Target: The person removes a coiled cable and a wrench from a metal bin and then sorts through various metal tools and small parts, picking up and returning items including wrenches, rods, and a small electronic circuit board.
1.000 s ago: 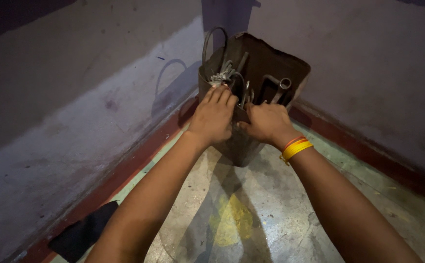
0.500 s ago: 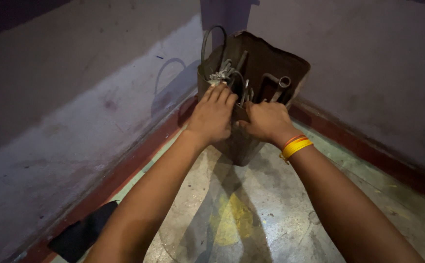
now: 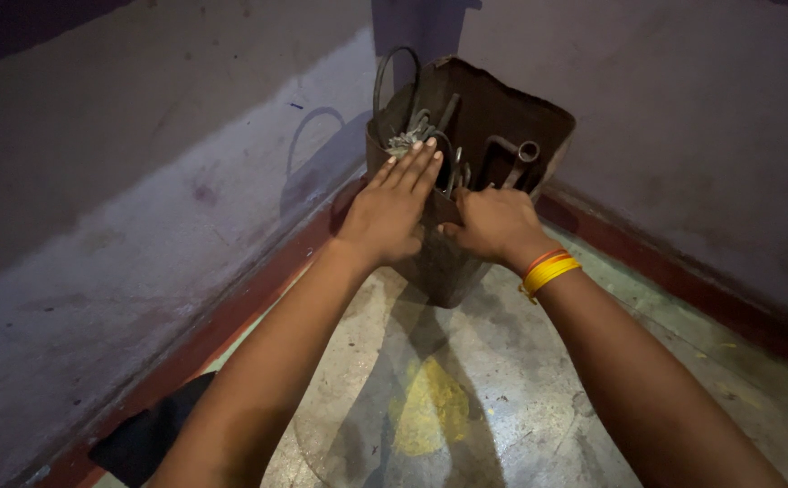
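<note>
No labels, signs or screens show; the only container is a dark brown open-topped tool bag [image 3: 493, 136] standing in the wall corner

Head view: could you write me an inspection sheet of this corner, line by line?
Surface: worn concrete floor with a yellow paint patch.
Job's things: brown tool bag standing in the corner, open; metal tools stick up inside.
Clutter: dark cloth on the floor by the left wall.
Hands: left hand lies flat over the bag's near rim, fingers straight; right hand curls on the rim, yellow bangles at the wrist. Neither visibly grips a tool.
Cables: wire loop handle on the bag; otherwise nothing seen.
Surroundings: purple walls with red skirting.
</note>
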